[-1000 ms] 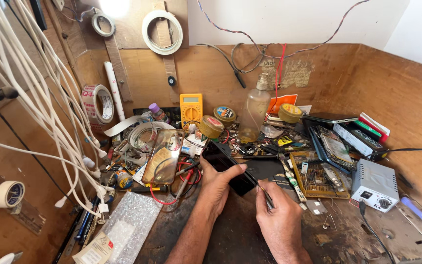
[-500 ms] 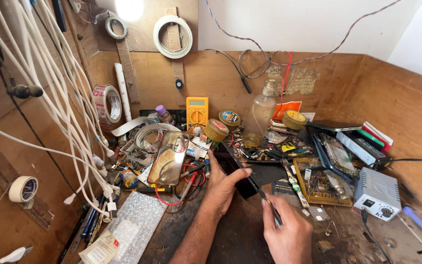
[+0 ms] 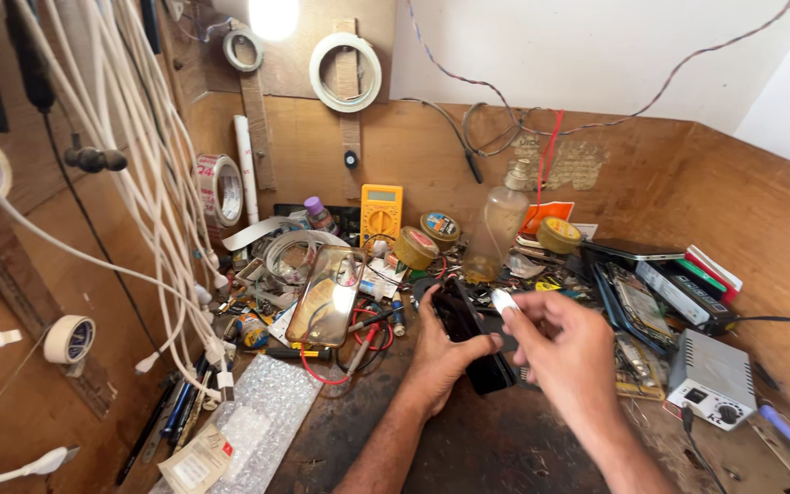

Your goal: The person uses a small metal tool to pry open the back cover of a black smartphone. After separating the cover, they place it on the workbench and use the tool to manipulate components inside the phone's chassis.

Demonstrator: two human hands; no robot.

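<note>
My left hand (image 3: 441, 357) grips a black phone (image 3: 470, 340), tilted up on its edge above the dark bench top. Just right of the phone, my right hand (image 3: 571, 352) pinches a small white object (image 3: 503, 300) between thumb and fingers, close to the phone's upper end. What the white object is, I cannot tell. A clear phone case (image 3: 326, 295) lies left of my left hand on red wires.
White cables (image 3: 153, 192) hang down the left side. A yellow multimeter (image 3: 381, 212), a plastic bottle (image 3: 503, 224) and tape rolls stand at the back. Bubble wrap (image 3: 267, 412) lies front left. Stacked phones (image 3: 669, 284) and a white box with a knob (image 3: 710, 389) are on the right.
My left hand has raised the phone from lying flat to standing on its edge. My right hand has come up from the near side to the phone's upper end.
</note>
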